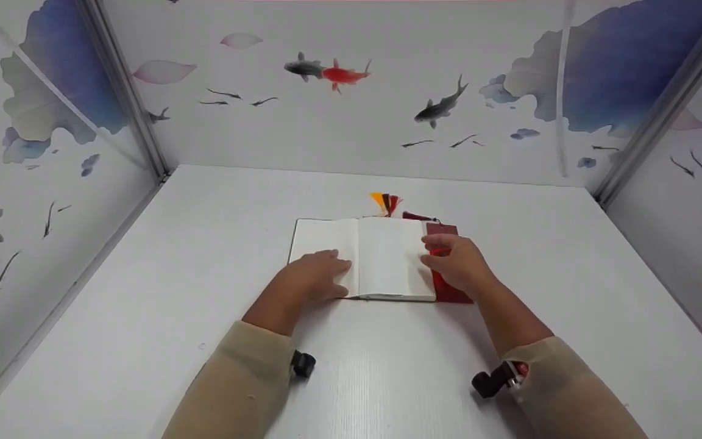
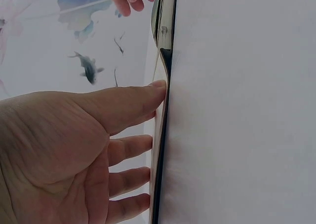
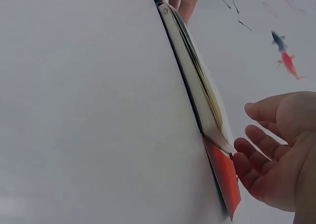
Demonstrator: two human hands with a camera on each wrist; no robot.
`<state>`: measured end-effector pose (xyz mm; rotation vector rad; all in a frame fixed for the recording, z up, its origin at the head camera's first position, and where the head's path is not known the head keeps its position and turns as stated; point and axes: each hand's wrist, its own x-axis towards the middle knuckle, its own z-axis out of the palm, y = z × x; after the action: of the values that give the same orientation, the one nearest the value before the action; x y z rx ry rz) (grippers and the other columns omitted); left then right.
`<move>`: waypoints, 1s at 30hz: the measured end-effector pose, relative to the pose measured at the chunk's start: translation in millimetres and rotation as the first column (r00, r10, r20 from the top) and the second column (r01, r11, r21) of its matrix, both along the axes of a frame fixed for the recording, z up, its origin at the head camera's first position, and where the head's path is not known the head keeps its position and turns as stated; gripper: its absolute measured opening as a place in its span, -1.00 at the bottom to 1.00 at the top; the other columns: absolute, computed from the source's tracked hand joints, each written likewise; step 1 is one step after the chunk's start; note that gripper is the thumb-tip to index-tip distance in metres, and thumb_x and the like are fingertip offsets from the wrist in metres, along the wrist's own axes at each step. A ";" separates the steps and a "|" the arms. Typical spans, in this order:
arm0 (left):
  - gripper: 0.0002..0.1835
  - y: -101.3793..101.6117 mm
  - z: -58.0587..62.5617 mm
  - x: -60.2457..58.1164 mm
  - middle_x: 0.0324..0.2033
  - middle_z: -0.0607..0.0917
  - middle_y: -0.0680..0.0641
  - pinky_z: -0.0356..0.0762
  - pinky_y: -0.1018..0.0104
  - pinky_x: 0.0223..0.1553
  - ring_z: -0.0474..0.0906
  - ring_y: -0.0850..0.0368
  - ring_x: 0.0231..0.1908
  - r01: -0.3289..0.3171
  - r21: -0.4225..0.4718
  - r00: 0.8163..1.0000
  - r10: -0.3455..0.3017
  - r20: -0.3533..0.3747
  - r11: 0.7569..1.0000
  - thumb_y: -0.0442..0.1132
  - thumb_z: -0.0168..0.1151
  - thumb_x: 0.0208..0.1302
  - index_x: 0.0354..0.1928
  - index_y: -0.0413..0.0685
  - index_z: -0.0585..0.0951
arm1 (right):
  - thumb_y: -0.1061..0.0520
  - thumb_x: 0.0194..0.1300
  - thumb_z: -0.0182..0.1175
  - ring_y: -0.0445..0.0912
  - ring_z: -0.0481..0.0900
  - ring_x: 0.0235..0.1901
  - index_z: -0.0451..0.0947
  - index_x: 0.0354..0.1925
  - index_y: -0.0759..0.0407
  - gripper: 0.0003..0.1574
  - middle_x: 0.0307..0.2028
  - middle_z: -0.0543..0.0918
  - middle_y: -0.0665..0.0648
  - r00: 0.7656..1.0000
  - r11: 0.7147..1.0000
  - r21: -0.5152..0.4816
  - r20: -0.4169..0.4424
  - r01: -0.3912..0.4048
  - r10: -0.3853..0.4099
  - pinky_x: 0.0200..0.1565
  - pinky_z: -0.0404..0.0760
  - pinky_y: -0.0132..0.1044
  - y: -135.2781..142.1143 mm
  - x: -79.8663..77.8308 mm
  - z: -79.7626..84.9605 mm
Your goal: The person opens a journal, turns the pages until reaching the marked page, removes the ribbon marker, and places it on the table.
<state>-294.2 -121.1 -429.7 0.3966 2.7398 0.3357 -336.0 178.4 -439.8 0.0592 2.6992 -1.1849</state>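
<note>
An open notebook (image 1: pixel 381 256) with blank cream pages lies on the white table. My left hand (image 1: pixel 311 274) rests on its left page with fingers spread; in the left wrist view the thumb (image 2: pixel 158 84) lies at the page's near edge. A red panel (image 1: pixel 453 294) sticks out past the right-hand pages. Over that side is my right hand (image 1: pixel 464 262), its fingers loosely bent at the page's outer edge. The right wrist view shows the thick stack of pages (image 3: pixel 190 75) and gaps between the fingers and thumb, with nothing pinched there.
Yellow, black and red tassels (image 1: pixel 386 202) lie beyond the notebook's top edge, and a dark red tassel (image 1: pixel 418 216) sits by its upper right corner. White walls (image 1: pixel 351 134) painted with fish and leaves enclose the table (image 1: pixel 363 366) at the back and sides.
</note>
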 end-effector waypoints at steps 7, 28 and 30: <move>-0.29 0.0 -4.5 -3.2 0.71 0.19 -0.04 0.06 -0.08 0.72 0.04 -0.07 0.73 0.010 -0.015 1.000 -0.010 -0.004 1.000 0.00 0.25 0.57 0.67 0.17 0.30 | -0.07 0.44 0.41 0.19 0.35 0.54 0.55 0.44 -0.20 -0.35 0.51 0.47 0.11 0.990 0.986 0.121 -0.069 -0.116 0.125 0.46 0.52 0.24 -2.6 8.8 -4.7; -0.29 1.1 0.0 0.3 0.72 0.18 -0.03 0.04 -0.12 0.72 0.03 -0.11 0.73 -0.019 -0.004 1.000 0.019 0.021 1.000 -0.01 0.25 0.57 0.66 0.19 0.31 | -0.24 0.13 0.62 0.09 0.26 0.63 0.56 0.45 -0.37 -0.07 0.56 0.44 -0.20 0.886 0.857 0.274 -0.037 -0.437 0.463 0.25 0.75 0.07 14.5 11.2 -18.1; -0.30 0.9 0.1 0.7 0.72 0.18 -0.03 0.04 -0.13 0.72 0.03 -0.12 0.72 -0.020 0.000 1.000 0.020 0.016 1.000 -0.01 0.24 0.57 0.66 0.19 0.31 | -0.23 0.13 0.62 0.06 0.27 0.63 0.59 0.42 -0.37 -0.11 0.55 0.46 -0.22 0.883 0.854 0.277 -0.040 -0.440 0.468 0.25 0.75 0.05 15.8 10.9 -16.9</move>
<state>-293.6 -120.3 -429.6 0.3647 2.7300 0.3425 -325.1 194.2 -456.8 -0.5917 2.7164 -0.7042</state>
